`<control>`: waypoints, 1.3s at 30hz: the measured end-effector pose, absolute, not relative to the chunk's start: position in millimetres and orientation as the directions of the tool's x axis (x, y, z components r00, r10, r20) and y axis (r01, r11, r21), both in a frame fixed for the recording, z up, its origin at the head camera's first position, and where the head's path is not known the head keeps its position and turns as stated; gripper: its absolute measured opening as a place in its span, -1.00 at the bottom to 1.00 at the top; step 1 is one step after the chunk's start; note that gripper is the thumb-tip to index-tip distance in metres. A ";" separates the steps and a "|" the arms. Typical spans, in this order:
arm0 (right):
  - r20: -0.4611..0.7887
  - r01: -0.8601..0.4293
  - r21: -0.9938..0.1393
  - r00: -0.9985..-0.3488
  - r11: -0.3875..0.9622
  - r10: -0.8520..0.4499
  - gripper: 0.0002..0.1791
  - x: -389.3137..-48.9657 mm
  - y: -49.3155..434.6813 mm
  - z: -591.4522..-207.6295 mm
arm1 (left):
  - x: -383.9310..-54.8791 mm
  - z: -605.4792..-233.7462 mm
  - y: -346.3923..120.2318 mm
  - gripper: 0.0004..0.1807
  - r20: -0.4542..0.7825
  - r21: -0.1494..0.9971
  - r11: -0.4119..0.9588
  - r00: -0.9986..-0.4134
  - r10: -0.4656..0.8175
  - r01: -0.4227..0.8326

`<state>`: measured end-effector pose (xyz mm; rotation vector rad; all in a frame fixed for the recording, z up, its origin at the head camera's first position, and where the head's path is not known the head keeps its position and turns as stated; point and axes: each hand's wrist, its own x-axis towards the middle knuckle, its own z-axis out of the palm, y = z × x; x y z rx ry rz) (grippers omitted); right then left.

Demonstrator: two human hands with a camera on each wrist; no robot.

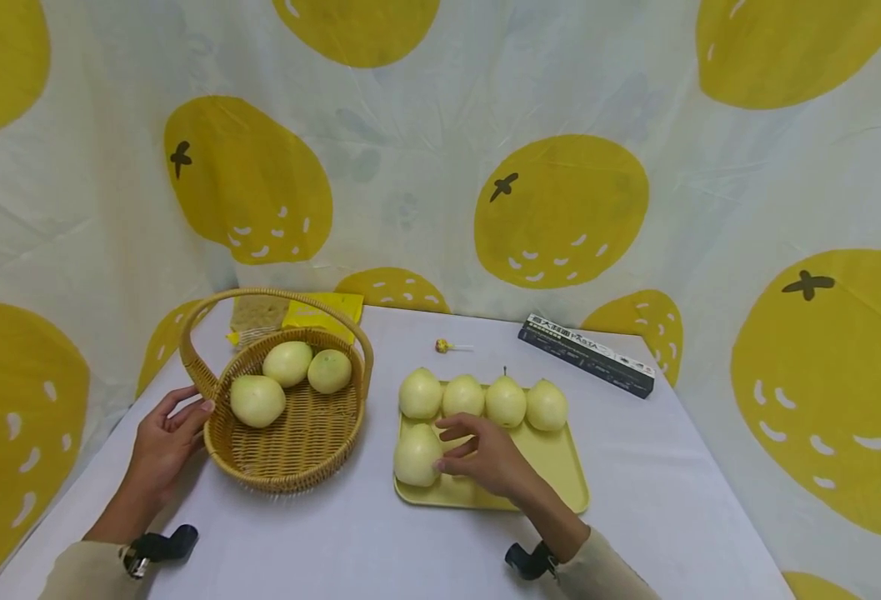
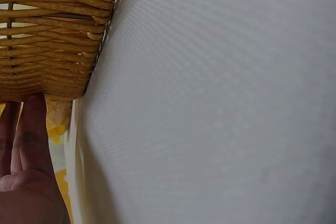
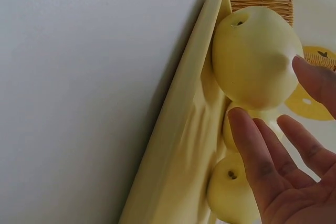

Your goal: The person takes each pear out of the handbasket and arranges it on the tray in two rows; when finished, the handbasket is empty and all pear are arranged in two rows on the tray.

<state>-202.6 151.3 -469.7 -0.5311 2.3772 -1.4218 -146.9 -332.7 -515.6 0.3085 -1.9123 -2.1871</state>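
Observation:
A wicker basket (image 1: pixel 290 442) with an arched handle stands on the left, with three pale yellow-green pears (image 1: pixel 257 401) inside. My left hand (image 1: pixel 168 437) is at the basket's left side; in the left wrist view its extended fingers (image 2: pixel 34 129) touch the woven wall. A yellow tray (image 1: pixel 553 467) to the right bears several pale pears, most of them in a row along its back. One pear (image 1: pixel 416 456) sits at the tray's front left corner. Beside that pear is my right hand (image 1: pixel 488 454), fingers spread and thumb close to the fruit's skin. Whether it touches cannot be told.
Behind the basket lie a yellow packet (image 1: pixel 335 307) and a brownish packet (image 1: pixel 258 313). A wrapped lollipop (image 1: pixel 443 345) lies behind the tray. At the back right is a long dark box (image 1: pixel 586 354). A fruit-patterned curtain (image 1: pixel 410 167) hangs behind the white-covered table (image 1: pixel 658 500).

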 end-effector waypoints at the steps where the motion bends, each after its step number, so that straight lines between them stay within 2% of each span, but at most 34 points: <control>1: -0.074 -0.159 -0.883 -0.881 0.441 -0.467 -0.37 -202.7 151.9 -469.4 | -146.9 -515.7 -332.9 -0.59 -0.014 0.991 -0.130 -0.954 -0.301 0.027; 6: -0.026 -0.195 -0.857 -0.908 0.476 -0.418 -0.42 -200.5 154.6 -462.4 | -146.8 -515.5 -332.8 -0.60 -0.022 0.993 -0.120 -0.952 -0.304 0.015; 11: 0.064 -0.220 -0.863 -0.941 0.456 -0.333 -0.46 -196.6 152.0 -445.5 | -147.5 -513.8 -331.9 -0.59 -0.034 0.994 -0.110 -0.951 -0.308 0.000; 16: 0.156 -0.286 -0.861 -0.936 0.421 -0.316 -0.42 -192.2 145.4 -426.3 | -148.3 -512.9 -331.8 -0.58 -0.058 0.994 -0.105 -0.948 -0.314 -0.026; 24: 0.294 -0.426 -0.841 -0.877 0.332 -0.380 -0.36 -185.0 130.5 -396.0 | -147.4 -513.4 -331.3 -0.56 -0.071 0.994 -0.101 -0.945 -0.318 -0.040; 31: 0.440 -0.568 -0.794 -0.783 0.218 -0.439 -0.30 -182.2 111.2 -378.0 | -148.2 -513.1 -330.9 -0.50 -0.072 0.995 -0.087 -0.945 -0.320 -0.047; 39: 0.493 -0.627 -0.762 -0.724 0.163 -0.483 -0.24 -180.8 83.4 -364.6 | -147.5 -512.4 -330.4 -0.53 -0.063 0.996 -0.073 -0.945 -0.320 -0.042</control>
